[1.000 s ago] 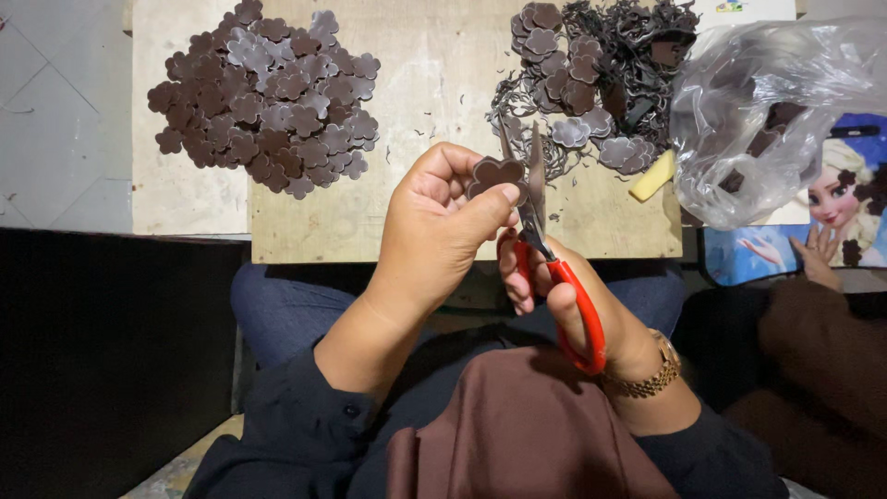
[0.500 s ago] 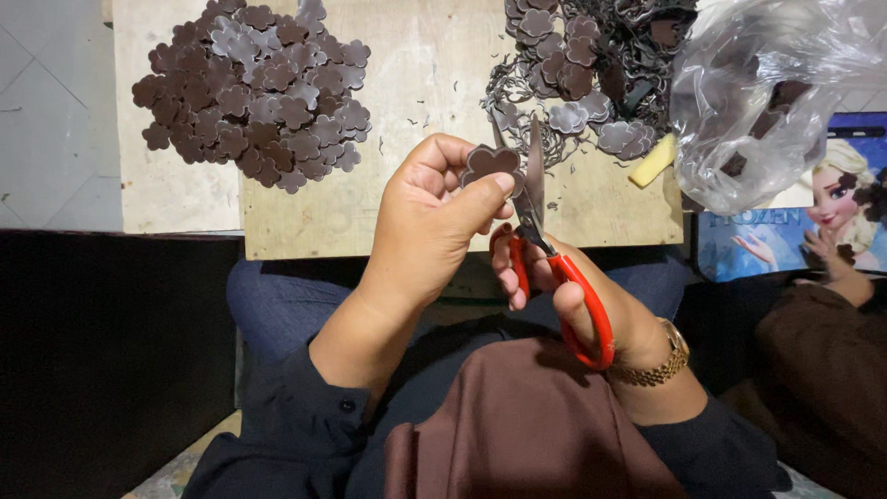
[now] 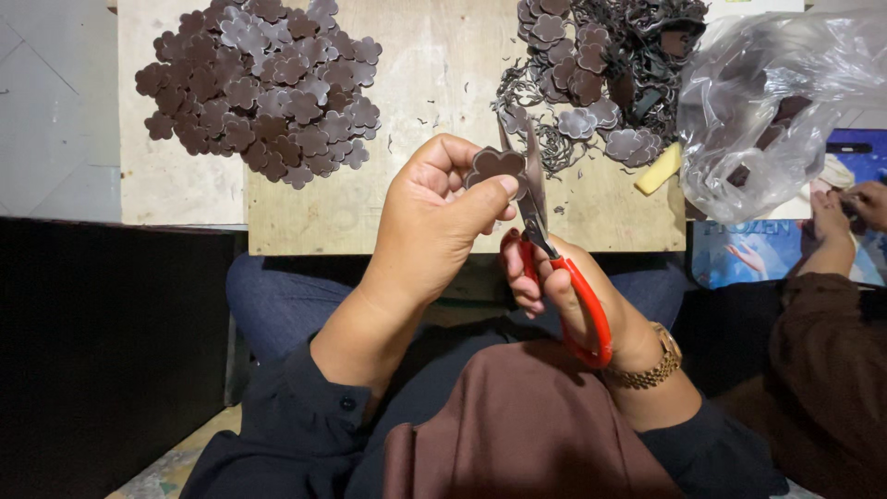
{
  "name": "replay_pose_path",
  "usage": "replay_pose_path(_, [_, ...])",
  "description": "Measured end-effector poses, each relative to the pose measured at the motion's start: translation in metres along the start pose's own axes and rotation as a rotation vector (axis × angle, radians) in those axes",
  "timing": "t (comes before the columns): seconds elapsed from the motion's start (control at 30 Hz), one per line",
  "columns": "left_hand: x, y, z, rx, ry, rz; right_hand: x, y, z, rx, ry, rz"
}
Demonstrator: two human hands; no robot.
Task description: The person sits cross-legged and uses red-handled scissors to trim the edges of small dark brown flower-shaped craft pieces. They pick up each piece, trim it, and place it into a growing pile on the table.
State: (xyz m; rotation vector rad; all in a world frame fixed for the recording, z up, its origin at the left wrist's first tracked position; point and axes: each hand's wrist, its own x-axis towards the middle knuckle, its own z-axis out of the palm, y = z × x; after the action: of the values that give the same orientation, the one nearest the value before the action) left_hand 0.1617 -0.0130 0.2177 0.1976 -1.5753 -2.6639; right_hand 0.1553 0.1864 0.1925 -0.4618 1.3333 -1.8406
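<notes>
While the left hand (image 3: 434, 222) pinches a brown flower piece (image 3: 494, 166), a clear plastic bag (image 3: 776, 111) lies right.

A pale wooden board (image 3: 443, 83) carries a heap of brown flower-shaped pieces (image 3: 263, 88), tangled offcuts (image 3: 601, 74) and a clear plastic bag (image 3: 767, 111).

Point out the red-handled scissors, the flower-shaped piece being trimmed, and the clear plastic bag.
red-handled scissors (image 3: 582, 305): head view, on the red handle loop.
flower-shaped piece (image 3: 492, 166): head view, on its brown face above the thumb.
clear plastic bag (image 3: 776, 102): head view, on its crinkled side.
</notes>
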Motion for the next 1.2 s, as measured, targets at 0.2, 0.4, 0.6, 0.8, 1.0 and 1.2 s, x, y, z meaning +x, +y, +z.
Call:
replay_pose_path(0.2, [0.0,0.001,-0.005,-0.031,-0.013,0.023,0.005,-0.008,0.008,-0.113,-0.036,-0.033])
replay_pose_path(0.4, [-0.003,0.0,-0.003,-0.049,0.046,-0.006,0.007,-0.011,0.013,-0.23,-0.024,-0.068])
replay_pose_path(0.6, [-0.003,-0.001,-0.002,0.003,0.07,0.07,0.009,-0.003,0.009,-0.171,-0.022,-0.065])
replay_pose_path(0.8, [-0.002,-0.002,-0.003,0.014,0.075,0.073,0.01,-0.003,0.008,-0.214,-0.028,-0.056])
replay_pose_path(1.0, [-0.002,0.0,-0.005,0.011,0.065,0.084,0.013,-0.004,0.011,-0.257,-0.017,-0.084])
replay_pose_path(1.2, [-0.002,-0.002,-0.007,-0.006,0.061,0.087,0.012,0.003,0.012,-0.092,-0.005,-0.031])
